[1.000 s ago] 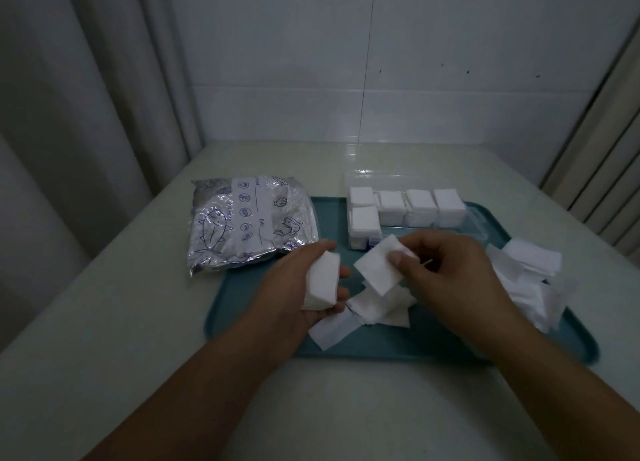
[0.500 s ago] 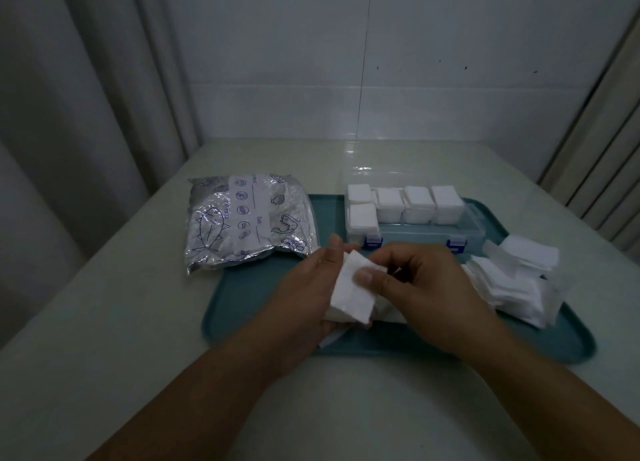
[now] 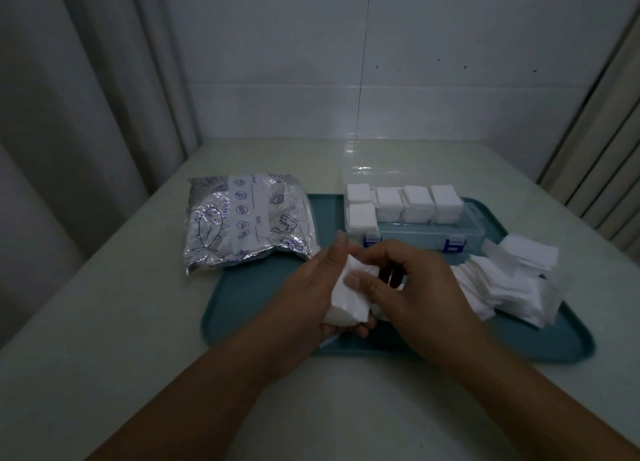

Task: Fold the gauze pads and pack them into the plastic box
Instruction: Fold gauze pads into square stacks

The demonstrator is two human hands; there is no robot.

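Both the left hand [image 3: 311, 298] and right hand [image 3: 412, 287] pinch a small stack of folded white gauze pads [image 3: 346, 303] over the teal plastic tray [image 3: 249, 308], just in front of the clear plastic box [image 3: 464, 230]. A loose pinch could let the stack fan apart and unfold.

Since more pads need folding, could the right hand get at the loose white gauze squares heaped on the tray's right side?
Probably yes: the gauze squares lie uncovered beside the right hand, though it now pinches a folded pad.

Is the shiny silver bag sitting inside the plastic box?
No, the silver bag lies left of the plastic box, partly on the tray's edge.
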